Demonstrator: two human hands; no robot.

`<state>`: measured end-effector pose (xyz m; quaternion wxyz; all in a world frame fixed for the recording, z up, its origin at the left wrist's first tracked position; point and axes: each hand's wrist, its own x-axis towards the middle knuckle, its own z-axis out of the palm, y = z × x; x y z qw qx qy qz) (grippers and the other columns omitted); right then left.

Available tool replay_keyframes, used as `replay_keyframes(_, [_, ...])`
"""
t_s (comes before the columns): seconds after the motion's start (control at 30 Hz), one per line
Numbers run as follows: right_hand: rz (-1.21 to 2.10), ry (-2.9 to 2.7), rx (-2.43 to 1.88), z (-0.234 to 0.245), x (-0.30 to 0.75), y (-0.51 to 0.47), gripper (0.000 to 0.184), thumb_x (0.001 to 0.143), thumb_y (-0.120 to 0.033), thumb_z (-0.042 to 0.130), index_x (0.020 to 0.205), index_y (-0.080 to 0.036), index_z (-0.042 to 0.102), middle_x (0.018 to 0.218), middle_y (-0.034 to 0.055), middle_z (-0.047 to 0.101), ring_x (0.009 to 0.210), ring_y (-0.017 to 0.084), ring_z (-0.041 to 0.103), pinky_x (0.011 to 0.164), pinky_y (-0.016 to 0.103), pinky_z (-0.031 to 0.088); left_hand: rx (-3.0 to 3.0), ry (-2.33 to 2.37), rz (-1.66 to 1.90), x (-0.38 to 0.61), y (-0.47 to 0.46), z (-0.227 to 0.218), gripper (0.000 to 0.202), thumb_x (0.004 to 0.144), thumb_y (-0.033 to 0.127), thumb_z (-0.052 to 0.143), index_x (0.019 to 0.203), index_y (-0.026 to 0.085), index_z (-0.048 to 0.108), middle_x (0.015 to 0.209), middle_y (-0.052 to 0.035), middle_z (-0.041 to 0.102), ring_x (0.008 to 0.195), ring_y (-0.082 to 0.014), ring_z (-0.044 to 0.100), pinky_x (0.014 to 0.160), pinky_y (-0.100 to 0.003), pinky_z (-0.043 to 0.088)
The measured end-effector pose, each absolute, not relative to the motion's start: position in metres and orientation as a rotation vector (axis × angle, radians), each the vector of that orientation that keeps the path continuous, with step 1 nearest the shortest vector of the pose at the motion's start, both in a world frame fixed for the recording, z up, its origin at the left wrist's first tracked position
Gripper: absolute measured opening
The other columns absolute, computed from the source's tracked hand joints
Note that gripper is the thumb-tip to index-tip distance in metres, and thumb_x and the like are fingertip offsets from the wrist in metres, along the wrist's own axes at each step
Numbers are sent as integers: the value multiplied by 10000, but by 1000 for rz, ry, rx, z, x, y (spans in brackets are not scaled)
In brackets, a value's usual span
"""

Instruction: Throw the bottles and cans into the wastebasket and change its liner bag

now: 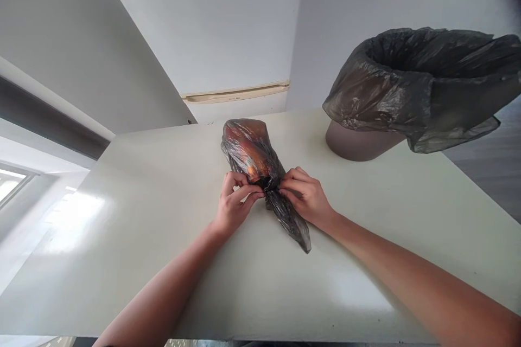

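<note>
I have both hands at the middle of the bench. My left hand (236, 200) has its thumb and forefinger pinched on the gathered neck of a dark, see-through plastic bag (250, 143), its other fingers curled in. My right hand (303, 192) grips the same neck from the other side, fingertips close to those of the left; from this angle I cannot tell whether a knot is formed between them.

The bag lies on the pale, glossy bench (122, 260), its full end pointing away from me. Through the film I make out something red and orange, but too creased over for me to name. The loose twisted tail (291, 222) of the bag runs back toward me, passing beside the right hand.

Farther off to my right, a brownish bin (358, 143) stands on the bench, well apart from the bag. A black liner (378, 92) is folded over its rim and hangs down its outside. Behind the bench I see a cream strip (236, 93) along a white panel (232, 21).
</note>
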<state>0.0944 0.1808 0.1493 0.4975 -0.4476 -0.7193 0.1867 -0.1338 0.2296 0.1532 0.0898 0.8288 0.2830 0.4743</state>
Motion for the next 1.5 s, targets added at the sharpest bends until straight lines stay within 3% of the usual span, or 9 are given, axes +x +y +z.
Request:
replay_keyframes(0.17, [452,-1529,-1222,154,97,178,192,1047,-325,595,886,-248,665,833,36,628,789,225,595,704,374,483,2349,973,1461,-138,232,152,79,964,245,729,897,233,689,960,-34,520,872,-166,562,739,-315,508])
replay_keyframes(0.43, [551,-1097,-1460,141,108,184,187,1031,-351,528,881,-245,565,781,6,583,727,207,575,646,324,460,2097,1232,1627,-141,233,152,130,1073,252,472,956,227,522,959,-51,499,928,-202,512,808,-356,463])
replay_keyframes(0.53, [564,-1118,-1455,140,107,185,169,1023,-331,515,883,-246,558,798,5,578,740,203,571,656,315,469,2106,1172,1562,-141,230,155,110,1061,305,488,1021,231,558,999,-66,506,953,-217,523,829,-371,483])
replay_keyframes(0.63, [563,-1164,-1409,142,104,182,66,959,-257,538,1015,-251,572,919,26,598,817,211,577,708,320,495,2216,1095,1488,-141,226,159,226,1008,379,592,1176,232,629,1054,-84,494,978,-231,529,847,-387,516])
replay_keyframes(0.73, [465,-1205,-1369,146,102,176,364,864,-178,546,1216,-265,563,1052,55,562,889,226,556,785,356,511,2381,1056,1445,-139,223,162,324,908,390,755,1189,245,682,1042,-71,463,968,-223,530,838,-382,531])
replay_keyframes(0.83, [325,-1320,-1321,152,99,170,459,855,-177,557,1301,-283,578,1115,77,507,964,258,550,859,418,522,2453,1040,1433,-136,223,162,279,853,307,827,1108,253,726,1015,-58,460,954,-210,532,821,-371,533])
replay_keyframes(1.07, [223,-1533,-1279,156,92,173,297,943,-176,600,1196,-289,708,1069,74,500,955,261,589,895,463,538,2467,1111,1431,-136,227,156,49,936,231,739,982,247,741,988,-58,486,906,-187,548,803,-356,544])
replay_keyframes(1.23, [277,-1458,-1380,150,97,178,172,946,-165,590,989,-263,725,1005,62,542,951,256,585,843,429,525,2450,1091,1429,-139,227,156,70,991,152,634,1012,218,644,1017,-67,504,939,-184,541,809,-330,527])
replay_keyframes(1.5, [424,-1275,-1426,146,101,179,143,1039,-315,582,934,-240,644,975,34,562,832,202,548,729,342,475,2377,1079,1453,-139,225,158,134,1026,88,496,998,208,549,1010,-62,488,957,-184,512,841,-332,483])
